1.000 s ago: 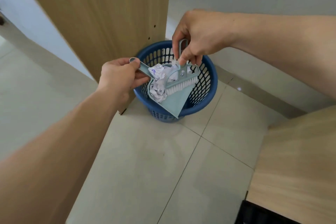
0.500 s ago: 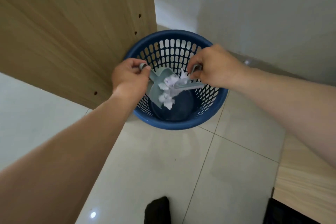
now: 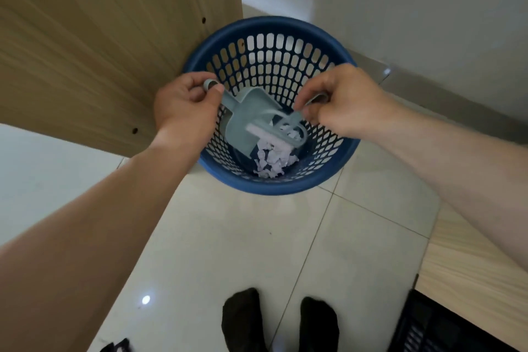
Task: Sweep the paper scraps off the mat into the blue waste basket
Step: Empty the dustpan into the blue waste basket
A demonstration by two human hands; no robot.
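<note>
Left hand (image 3: 185, 107) pinches the light, stiff dustpan (image 3: 245, 120) by its handle — right hand (image 3: 340, 106) grips the brush (image 3: 281, 130); feather-light paper scraps (image 3: 271, 161) tumble into the blue waste basket (image 3: 268, 183).

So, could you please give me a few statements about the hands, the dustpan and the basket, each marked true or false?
1. The left hand holds the dustpan by its handle. True.
2. The blue waste basket has solid, closed walls. False: its walls are a lattice of slots.
3. The paper scraps lie inside the basket, below the dustpan's lip. True.
4. The right hand hangs idle beside the basket. False: it pinches the handle of the brush over the dustpan.
5. The basket stands in the middle of the floor, away from everything. False: it sits beside a wooden panel, near the wall.
</note>
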